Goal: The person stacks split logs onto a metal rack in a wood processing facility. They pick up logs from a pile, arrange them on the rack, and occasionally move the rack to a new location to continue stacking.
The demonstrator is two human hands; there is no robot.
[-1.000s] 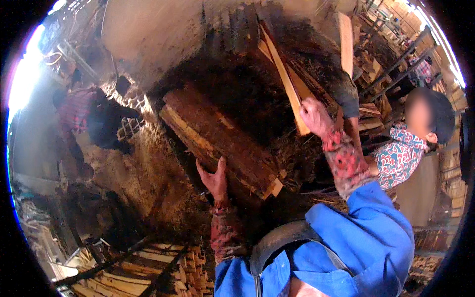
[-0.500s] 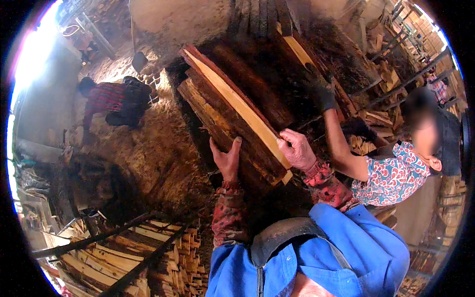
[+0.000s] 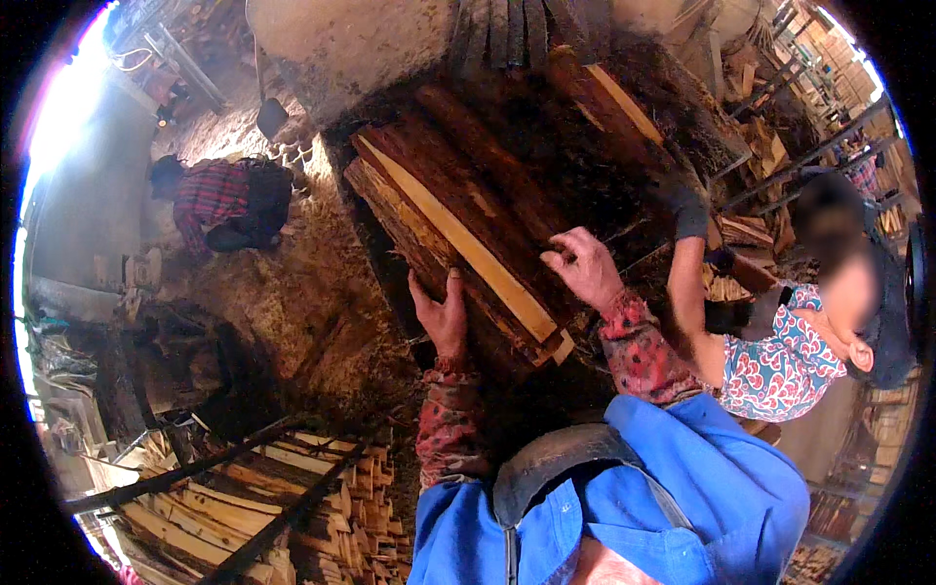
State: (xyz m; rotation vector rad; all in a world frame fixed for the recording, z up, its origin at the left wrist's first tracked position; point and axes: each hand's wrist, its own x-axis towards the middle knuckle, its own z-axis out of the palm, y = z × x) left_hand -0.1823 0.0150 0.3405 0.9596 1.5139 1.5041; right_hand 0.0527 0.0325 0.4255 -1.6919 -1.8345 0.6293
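A slab of wood with a pale sawn edge and dark bark-brown face (image 3: 468, 234) lies slanting on a dark bed in front of me, beside a rougher brown slab (image 3: 390, 219). My left hand (image 3: 444, 322) rests at the rough slab's near-left edge, thumb spread apart from the fingers, thumb against the wood. Just right of the pale slab's near end, my right hand (image 3: 588, 268) is off the wood, its fingers loosely bent with nothing visible in them. More dark slabs (image 3: 497, 175) lie beyond it.
At right, a co-worker in a patterned shirt (image 3: 775, 341) has a dark-gloved hand (image 3: 687, 210) near another slab (image 3: 624, 102). Another person in plaid (image 3: 214, 190) bends down at far left. Stacked split wood (image 3: 214, 507) sits behind dark bars (image 3: 283, 517) at lower left.
My right hand has let go of the pale-edged slab and moved up off it. That slab now lies lower, against the rough one. The co-worker's gloved hand has drawn back toward the right.
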